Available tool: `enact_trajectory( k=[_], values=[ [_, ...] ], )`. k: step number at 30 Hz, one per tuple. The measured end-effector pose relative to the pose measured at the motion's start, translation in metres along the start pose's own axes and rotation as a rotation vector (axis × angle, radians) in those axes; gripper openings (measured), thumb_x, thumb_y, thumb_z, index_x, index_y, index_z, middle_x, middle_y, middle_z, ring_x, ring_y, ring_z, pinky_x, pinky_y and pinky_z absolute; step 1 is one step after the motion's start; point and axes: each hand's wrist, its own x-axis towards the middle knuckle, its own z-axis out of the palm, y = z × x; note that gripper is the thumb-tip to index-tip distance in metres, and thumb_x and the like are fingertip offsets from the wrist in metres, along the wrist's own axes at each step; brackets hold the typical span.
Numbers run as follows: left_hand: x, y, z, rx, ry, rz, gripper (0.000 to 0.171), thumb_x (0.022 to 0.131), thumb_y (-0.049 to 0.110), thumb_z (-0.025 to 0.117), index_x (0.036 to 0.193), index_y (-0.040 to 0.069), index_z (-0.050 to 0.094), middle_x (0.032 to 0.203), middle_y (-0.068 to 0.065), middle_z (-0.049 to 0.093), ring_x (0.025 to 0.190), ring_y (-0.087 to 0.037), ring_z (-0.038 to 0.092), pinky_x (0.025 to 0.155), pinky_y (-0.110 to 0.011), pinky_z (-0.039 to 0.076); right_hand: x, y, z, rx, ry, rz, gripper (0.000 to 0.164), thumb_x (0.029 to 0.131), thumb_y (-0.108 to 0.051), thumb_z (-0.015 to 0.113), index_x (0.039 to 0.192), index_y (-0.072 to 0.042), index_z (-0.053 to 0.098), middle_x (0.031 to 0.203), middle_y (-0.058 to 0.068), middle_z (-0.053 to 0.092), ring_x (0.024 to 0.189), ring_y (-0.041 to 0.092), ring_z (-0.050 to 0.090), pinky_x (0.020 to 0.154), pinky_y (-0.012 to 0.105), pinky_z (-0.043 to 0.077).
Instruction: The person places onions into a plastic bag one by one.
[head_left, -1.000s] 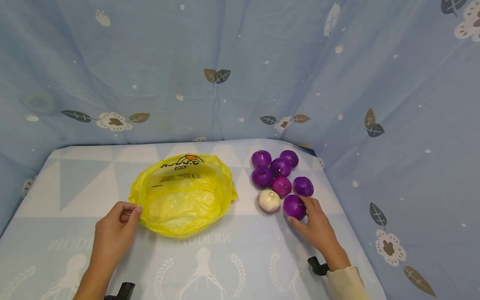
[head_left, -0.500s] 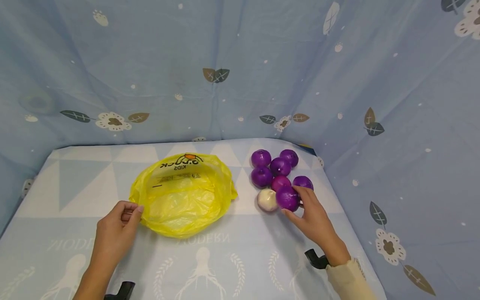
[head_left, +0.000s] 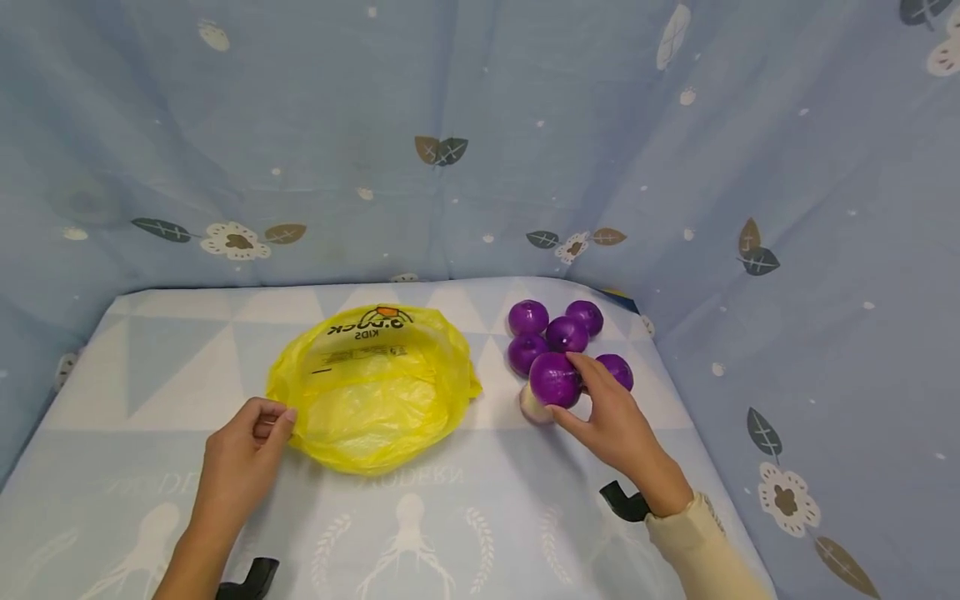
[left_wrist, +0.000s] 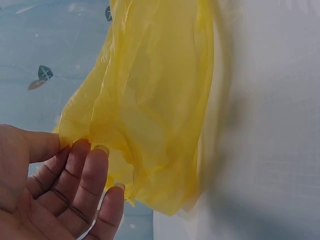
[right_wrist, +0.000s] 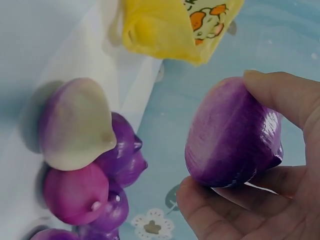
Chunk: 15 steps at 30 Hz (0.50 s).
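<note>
A yellow plastic bag [head_left: 375, 408] with duck print lies spread with its mouth open. My left hand [head_left: 243, 454] pinches its left rim between thumb and fingertips, and the left wrist view shows the thin film [left_wrist: 155, 100] at the fingers. On the other side, my right hand [head_left: 618, 433] holds a glossy purple onion [head_left: 555, 380] up off the table, thumb on one side and fingers on the other. Behind that onion in the head view sits a pale, cream-coloured onion [right_wrist: 77, 125], partly covered. A magenta onion [right_wrist: 77, 195] shows in the right wrist view.
Several more purple onions [head_left: 528, 356] are grouped at the table's right rear, and one onion [head_left: 617, 371] sits just beyond my right hand. A patterned blue curtain [head_left: 480, 150] rises behind the table [head_left: 180, 350] and along its right side.
My right hand has lifted the purple onion and carried it left, until it overlaps the pale and magenta onions. My left hand keeps its pinch on the bag's rim.
</note>
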Motion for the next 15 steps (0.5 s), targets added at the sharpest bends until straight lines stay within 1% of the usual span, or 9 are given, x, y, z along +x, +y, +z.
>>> enact_trajectory(
  k=[4, 6, 7, 10, 11, 13, 15],
  values=[
    [0.001, 0.004, 0.002, -0.003, 0.001, 0.0, 0.022, 0.107, 0.025, 0.064, 0.111, 0.004, 0.064, 0.091, -0.008, 0.069, 0.081, -0.021, 0.063, 0.062, -0.019, 0.048, 0.004, -0.003, 0.002, -0.034, -0.019, 0.003, 0.083, 0.086, -0.019, 0.089, 0.153, -0.001, 0.044, 0.15, 0.02, 0.053, 0.122, 0.034, 0.063, 0.095, 0.049, 0.057],
    [0.001, 0.005, 0.002, 0.001, 0.0, -0.006, 0.022, 0.107, 0.025, 0.064, 0.111, 0.004, 0.064, 0.091, -0.008, 0.069, 0.08, -0.021, 0.062, 0.062, -0.019, 0.048, 0.006, -0.006, 0.002, -0.047, -0.028, -0.003, 0.083, 0.086, -0.02, 0.089, 0.154, -0.002, 0.044, 0.149, 0.019, 0.054, 0.116, 0.032, 0.064, 0.092, 0.048, 0.058],
    [0.001, 0.005, 0.002, 0.002, -0.002, -0.011, 0.022, 0.107, 0.026, 0.064, 0.111, 0.004, 0.064, 0.091, -0.007, 0.069, 0.08, -0.021, 0.062, 0.062, -0.019, 0.048, 0.008, -0.008, 0.002, -0.051, -0.033, -0.006, 0.083, 0.086, -0.021, 0.089, 0.154, -0.002, 0.044, 0.149, 0.019, 0.054, 0.116, 0.032, 0.064, 0.091, 0.048, 0.058],
    [0.0, 0.004, 0.002, 0.007, -0.006, -0.021, 0.023, 0.106, 0.025, 0.064, 0.111, 0.003, 0.064, 0.091, -0.007, 0.069, 0.08, -0.021, 0.062, 0.062, -0.02, 0.048, 0.012, -0.014, 0.002, -0.054, -0.042, -0.025, 0.084, 0.087, -0.027, 0.088, 0.154, -0.002, 0.045, 0.149, 0.018, 0.054, 0.11, 0.031, 0.065, 0.09, 0.048, 0.059],
    [0.0, 0.004, 0.002, 0.008, -0.008, -0.024, 0.023, 0.106, 0.026, 0.064, 0.111, 0.004, 0.064, 0.09, -0.007, 0.07, 0.08, -0.02, 0.062, 0.062, -0.02, 0.048, 0.013, -0.016, 0.002, -0.054, -0.046, -0.028, 0.084, 0.087, -0.029, 0.088, 0.154, -0.003, 0.045, 0.15, 0.017, 0.054, 0.112, 0.032, 0.065, 0.092, 0.049, 0.058],
    [0.0, 0.003, 0.002, 0.008, -0.011, -0.029, 0.023, 0.106, 0.026, 0.064, 0.111, 0.004, 0.064, 0.09, -0.007, 0.07, 0.08, -0.02, 0.063, 0.062, -0.021, 0.048, 0.016, -0.02, 0.002, -0.054, -0.055, -0.035, 0.085, 0.088, -0.034, 0.087, 0.155, -0.004, 0.044, 0.152, 0.017, 0.053, 0.121, 0.034, 0.063, 0.096, 0.052, 0.056],
    [-0.001, 0.003, 0.002, 0.009, -0.014, -0.033, 0.023, 0.107, 0.027, 0.064, 0.111, 0.004, 0.064, 0.09, -0.006, 0.071, 0.08, -0.02, 0.065, 0.062, -0.021, 0.049, 0.02, -0.023, 0.003, -0.051, -0.066, -0.042, 0.085, 0.088, -0.035, 0.087, 0.156, -0.005, 0.044, 0.154, 0.016, 0.052, 0.128, 0.035, 0.059, 0.099, 0.053, 0.053]
  ],
)
